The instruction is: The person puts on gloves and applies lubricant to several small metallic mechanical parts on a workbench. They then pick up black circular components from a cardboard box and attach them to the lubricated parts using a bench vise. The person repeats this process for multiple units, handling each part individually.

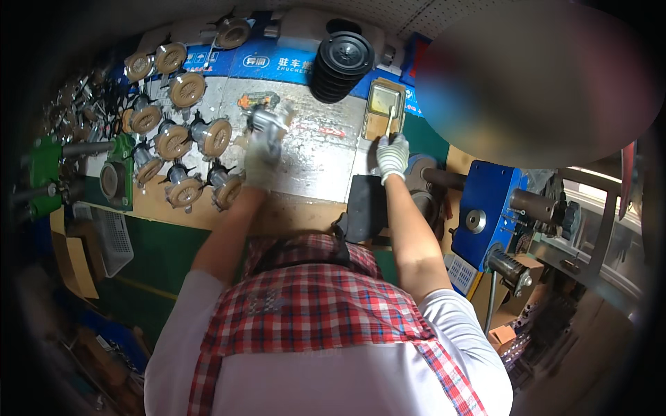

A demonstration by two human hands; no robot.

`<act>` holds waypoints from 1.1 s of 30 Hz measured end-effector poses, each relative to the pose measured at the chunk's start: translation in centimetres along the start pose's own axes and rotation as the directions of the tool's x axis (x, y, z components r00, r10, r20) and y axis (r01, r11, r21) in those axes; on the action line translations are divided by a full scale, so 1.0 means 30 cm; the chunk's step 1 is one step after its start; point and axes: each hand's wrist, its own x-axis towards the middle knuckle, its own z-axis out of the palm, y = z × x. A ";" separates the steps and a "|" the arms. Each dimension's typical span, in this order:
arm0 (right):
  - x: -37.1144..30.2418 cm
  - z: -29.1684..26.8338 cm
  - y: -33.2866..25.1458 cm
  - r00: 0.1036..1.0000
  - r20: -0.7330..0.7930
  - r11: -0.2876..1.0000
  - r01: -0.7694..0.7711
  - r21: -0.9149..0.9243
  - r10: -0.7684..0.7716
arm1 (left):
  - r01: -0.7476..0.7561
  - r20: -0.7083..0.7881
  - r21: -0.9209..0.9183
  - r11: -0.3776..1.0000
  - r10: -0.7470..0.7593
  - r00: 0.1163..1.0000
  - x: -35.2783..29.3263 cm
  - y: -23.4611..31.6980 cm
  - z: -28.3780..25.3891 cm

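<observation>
My left hand [261,165], in a pale work glove, is closed around a silver metal part [266,120] over the metal-topped bench [316,163]. Motion blurs both the part and the fingers, so its exact kind does not show. Farther right, my gloved right hand [393,157] grips the light handle of a brush [390,122]. The brush leans into a shallow rectangular tray [368,125] with yellowish contents, and its tip is hard to make out. Just beyond my left hand lies an orange and grey tool-like item [255,100].
Several motor-like units with brown finned wheels [187,90] fill the bench's left side. A stack of black round parts [341,66] stands at the back. Green fixtures [118,173] flank the left, and a blue machine [485,215] the right. A large blurred round shape [541,83] blocks the upper right.
</observation>
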 end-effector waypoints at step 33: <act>-0.003 -0.222 -0.102 0.997 0.049 0.972 0.045 0.230 -0.057 | 0.055 0.330 -0.473 0.880 0.119 0.936 -0.279 -0.068 0.476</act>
